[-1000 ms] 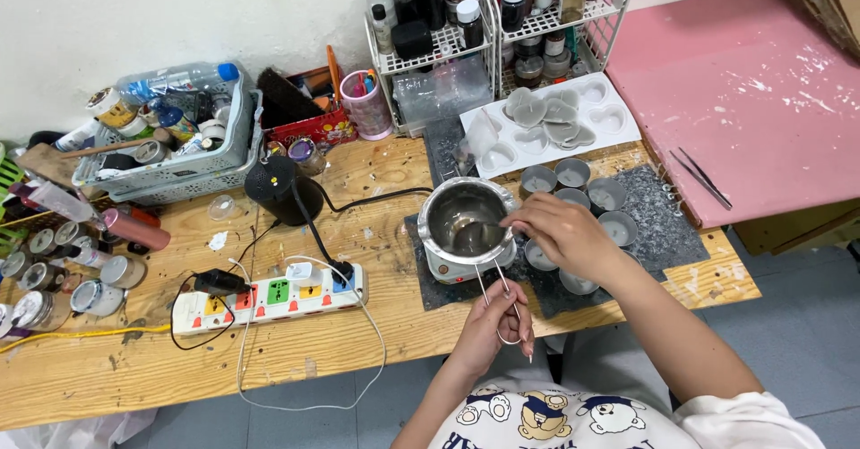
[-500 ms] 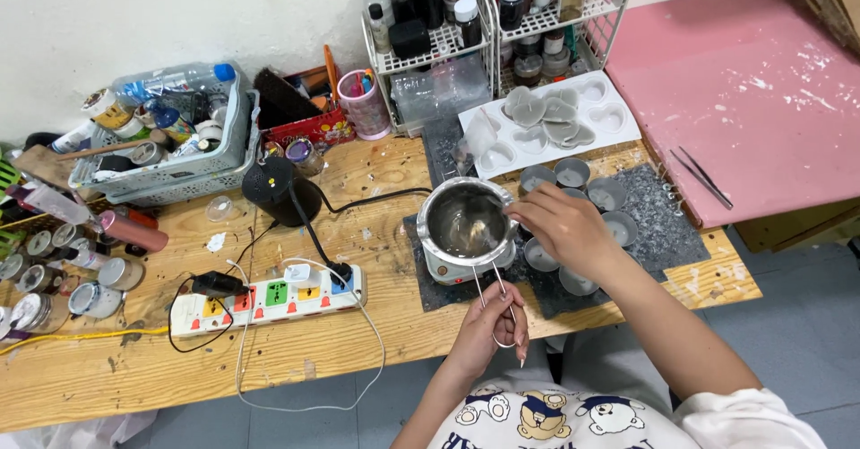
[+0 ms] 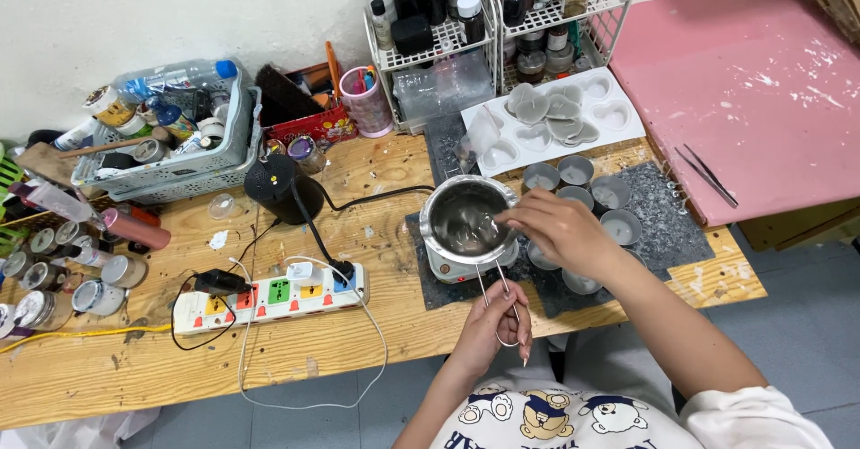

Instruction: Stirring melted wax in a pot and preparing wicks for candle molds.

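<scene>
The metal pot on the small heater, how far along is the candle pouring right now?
Done: several round tins beside the heater look filled, and the white heart mould holds grey heart shapes. In hand: the left hand grips the wire handle of the metal pot while the right hand reaches over its rim. Left: some heart cavities look empty.

I see a pot [image 3: 466,221] of shiny polished metal, its thin wire handle [image 3: 502,301] bare steel in my left hand [image 3: 493,324]. My right hand [image 3: 560,230] rests at its glossy rim. Table [image 3: 134,368]: raw plywood, rough and stained. Mat [image 3: 663,212] beneath: dark grey, matt, felt-like. Heart mould [image 3: 618,118]: white, smooth, looks like silicone or plastic. Power strip [image 3: 269,297]: glossy white plastic. Basket [image 3: 170,167]: grey plastic. Rack [image 3: 502,33]: white coated wire.
</scene>
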